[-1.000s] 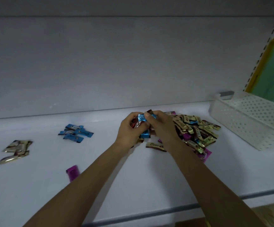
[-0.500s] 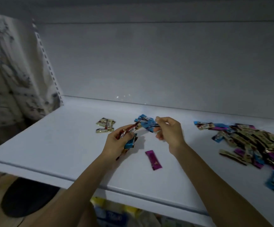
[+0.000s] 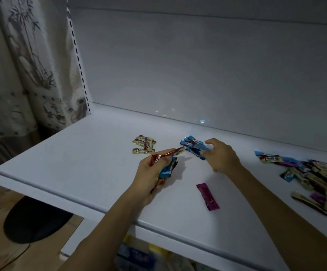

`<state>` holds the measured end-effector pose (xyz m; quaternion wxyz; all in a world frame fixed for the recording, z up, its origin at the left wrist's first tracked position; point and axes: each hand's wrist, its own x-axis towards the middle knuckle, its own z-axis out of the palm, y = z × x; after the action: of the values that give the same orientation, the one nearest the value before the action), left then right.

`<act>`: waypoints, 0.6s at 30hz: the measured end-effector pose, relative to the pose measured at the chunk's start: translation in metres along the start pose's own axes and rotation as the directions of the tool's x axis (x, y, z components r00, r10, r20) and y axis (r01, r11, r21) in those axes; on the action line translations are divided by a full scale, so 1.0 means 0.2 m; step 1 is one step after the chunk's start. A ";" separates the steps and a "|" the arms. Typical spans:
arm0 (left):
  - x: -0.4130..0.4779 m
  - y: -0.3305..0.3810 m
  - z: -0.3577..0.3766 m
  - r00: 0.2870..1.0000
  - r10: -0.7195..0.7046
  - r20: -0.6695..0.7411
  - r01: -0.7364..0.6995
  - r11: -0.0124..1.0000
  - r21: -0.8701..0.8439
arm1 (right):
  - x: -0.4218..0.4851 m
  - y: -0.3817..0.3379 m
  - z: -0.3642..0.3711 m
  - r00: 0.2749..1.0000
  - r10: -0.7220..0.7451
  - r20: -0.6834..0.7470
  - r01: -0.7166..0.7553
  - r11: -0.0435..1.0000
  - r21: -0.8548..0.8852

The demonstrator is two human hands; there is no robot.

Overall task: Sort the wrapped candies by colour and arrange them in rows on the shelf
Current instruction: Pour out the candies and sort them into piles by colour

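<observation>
My left hand (image 3: 149, 173) grips a bunch of wrapped candies (image 3: 167, 163), red-brown and blue ones, above the white shelf (image 3: 80, 153). My right hand (image 3: 222, 157) hovers with loosely spread fingers just right of the small blue candy pile (image 3: 193, 145), its fingertips at the pile's edge. A group of gold candies (image 3: 144, 144) lies to the left of the blue ones. One magenta candy (image 3: 207, 196) lies alone near the front. The large mixed heap (image 3: 315, 178) sits at the far right.
The shelf's front edge (image 3: 158, 229) runs diagonally below my forearms, with packaged goods on the level beneath. A patterned curtain (image 3: 28, 71) hangs at the left, past the shelf's slotted upright. A dark round object (image 3: 33, 220) lies on the floor.
My hands moved from the mixed heap over to the sorted piles on the left. They separated; my right hand reached the blue pile and its fingers opened. The basket is out of view.
</observation>
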<state>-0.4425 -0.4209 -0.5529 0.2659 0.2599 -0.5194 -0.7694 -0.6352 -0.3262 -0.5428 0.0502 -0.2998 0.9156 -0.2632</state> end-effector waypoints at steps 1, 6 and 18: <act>0.00 0.00 0.00 1.000 0.001 -0.002 -0.001 1.000 -0.002 | -0.02 -0.01 0.00 0.998 -0.038 -0.049 0.036 0.999 -0.033; 0.00 0.00 0.00 1.000 0.017 -0.005 -0.017 0.999 -0.035 | -0.25 -0.21 -0.03 0.974 -0.225 0.003 0.178 0.777 0.604; 0.06 0.08 -0.36 0.892 0.386 -0.236 -0.304 0.898 0.319 | -0.12 -0.49 0.23 0.976 -0.021 0.217 -0.153 0.640 0.753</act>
<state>-0.4010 -0.4819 -0.5638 0.4352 0.3079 -0.6133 -0.5828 -0.5529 -0.3994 -0.5328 0.2763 -0.2421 0.7182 -0.5910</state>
